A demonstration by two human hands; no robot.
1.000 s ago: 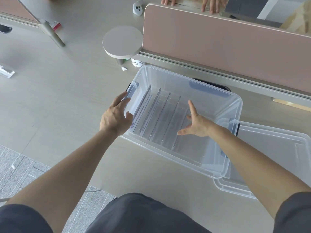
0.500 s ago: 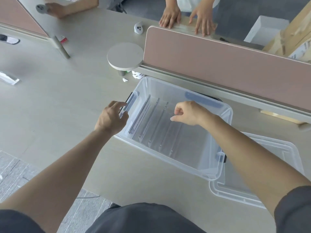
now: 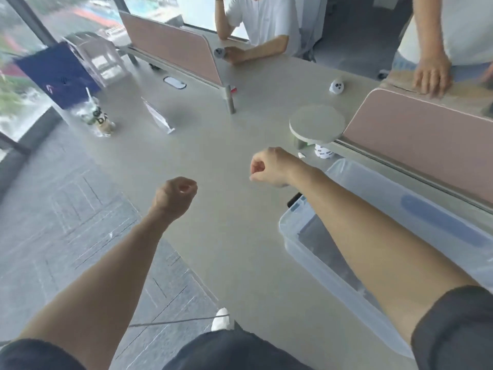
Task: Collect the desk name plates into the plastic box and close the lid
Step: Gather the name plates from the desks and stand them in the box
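1. A grey desk (image 3: 213, 161) fills the middle of the view.
2. At ten o'clock stands an iced drink cup with a straw (image 3: 100, 118), with a dark blue bag (image 3: 57, 73) just behind it.
3. At one o'clock is a round white disc (image 3: 317, 121) on a short stem, and farther back a small white gadget (image 3: 336, 87) with dark dots.
4. Pink partition panels stand at two o'clock (image 3: 416, 137) and eleven o'clock (image 3: 173, 54).
5. An oval cable port (image 3: 174, 82) sits near the eleven o'clock panel.

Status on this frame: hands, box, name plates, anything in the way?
Left hand and right hand curled, empty, over desk. Plastic box open, lid off. One name plate out on desk, ahead-left. Drink cup stands beside it.
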